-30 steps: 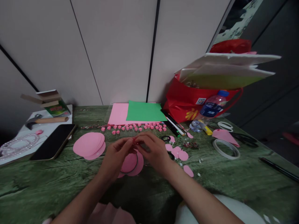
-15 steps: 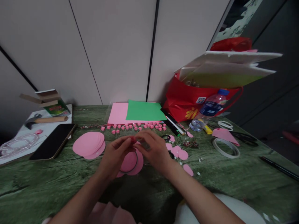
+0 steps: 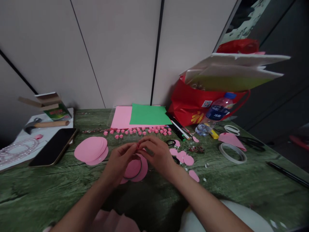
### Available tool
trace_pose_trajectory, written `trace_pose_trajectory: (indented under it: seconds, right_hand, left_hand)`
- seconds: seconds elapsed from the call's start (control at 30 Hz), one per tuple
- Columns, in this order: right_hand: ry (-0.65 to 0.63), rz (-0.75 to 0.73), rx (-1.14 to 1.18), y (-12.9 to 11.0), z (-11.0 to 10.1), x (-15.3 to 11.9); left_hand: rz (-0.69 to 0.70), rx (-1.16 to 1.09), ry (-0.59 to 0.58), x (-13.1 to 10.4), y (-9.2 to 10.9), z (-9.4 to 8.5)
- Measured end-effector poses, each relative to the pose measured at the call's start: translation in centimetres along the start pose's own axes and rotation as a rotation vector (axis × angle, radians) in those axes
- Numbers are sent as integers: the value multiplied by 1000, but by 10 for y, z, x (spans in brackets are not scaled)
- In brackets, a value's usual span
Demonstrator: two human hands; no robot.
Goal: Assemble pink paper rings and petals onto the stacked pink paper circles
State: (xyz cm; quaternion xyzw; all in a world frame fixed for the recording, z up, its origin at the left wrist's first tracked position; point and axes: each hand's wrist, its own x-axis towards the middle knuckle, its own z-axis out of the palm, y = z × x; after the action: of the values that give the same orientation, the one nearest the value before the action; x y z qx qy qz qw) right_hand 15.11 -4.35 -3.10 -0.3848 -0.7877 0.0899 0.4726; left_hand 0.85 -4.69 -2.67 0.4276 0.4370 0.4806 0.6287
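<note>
My left hand [image 3: 121,159] and my right hand [image 3: 158,154] meet in the middle of the view, fingertips pinched together. Between them is a small pink paper roll [image 3: 137,146], mostly covered by the fingers. Below the hands lie pink paper circles [image 3: 142,170], with a dark ring-shaped line on the top one. Beyond them, a row of small rolled pink paper flowers [image 3: 134,131] sits on the table. To the left is a stack of pink paper circles [image 3: 89,149]. Pink paper scraps [image 3: 188,160] and partly hidden black-handled scissors [image 3: 171,142] lie beside my right hand.
Green and pink sheets [image 3: 147,114] lie at the back. A red bag [image 3: 185,103] and a water bottle [image 3: 214,112] stand right, near a tape roll [image 3: 233,153]. At left are a phone [image 3: 54,146], a hammer [image 3: 53,123], beads [image 3: 19,149] and an opened box [image 3: 56,111].
The fingertips of both hands have drawn closer around the small pink paper roll, so less of it shows. The whole view has shifted very slightly.
</note>
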Motion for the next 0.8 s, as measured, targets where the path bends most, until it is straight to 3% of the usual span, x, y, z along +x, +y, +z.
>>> trace_pose_trajectory:
  seconds: [0.13, 0.27, 0.4, 0.8]
  right_hand:
    - [43, 70, -7, 34, -19, 8]
    - [99, 414, -416, 97, -57, 5]
    - [-51, 628, -632, 139, -74, -7]
    - [-248, 606, -739, 152, -57, -13]
  left_hand:
    - [93, 173, 56, 2, -1, -3]
    - [114, 221, 106, 3, 0, -4]
    - [106, 235, 124, 5, 0, -4]
    - [158, 421, 125, 9, -3, -9]
